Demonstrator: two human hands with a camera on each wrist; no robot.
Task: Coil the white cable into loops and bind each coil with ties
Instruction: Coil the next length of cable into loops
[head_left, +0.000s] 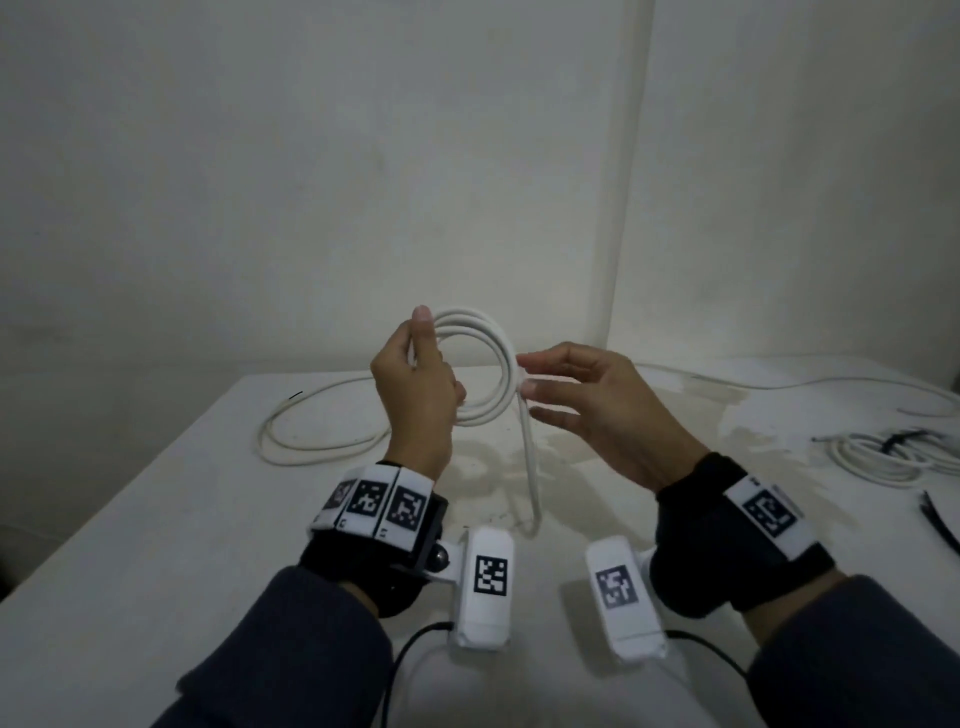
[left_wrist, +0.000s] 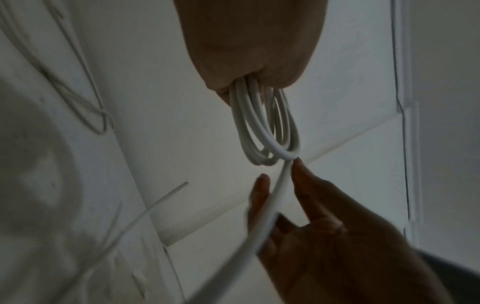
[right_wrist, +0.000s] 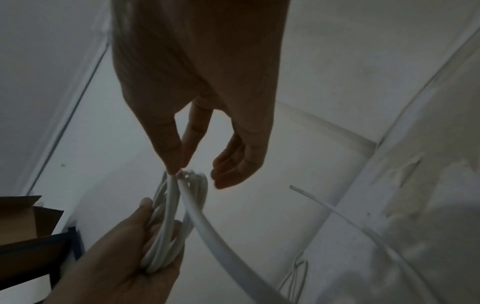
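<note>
Left hand (head_left: 413, 384): curled round one side of the white cable (head_left: 493, 364) coil, raised above the table (head_left: 156, 519).
Right hand (head_left: 587, 400): thumb and forefinger pinching the coil's opposite side; remaining fingers relaxed.
Loose cable: trailing down onto the table.

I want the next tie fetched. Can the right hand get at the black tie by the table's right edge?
Probably yes: the black tie lies uncovered beside the right hand, but it must first release the cable.
</note>
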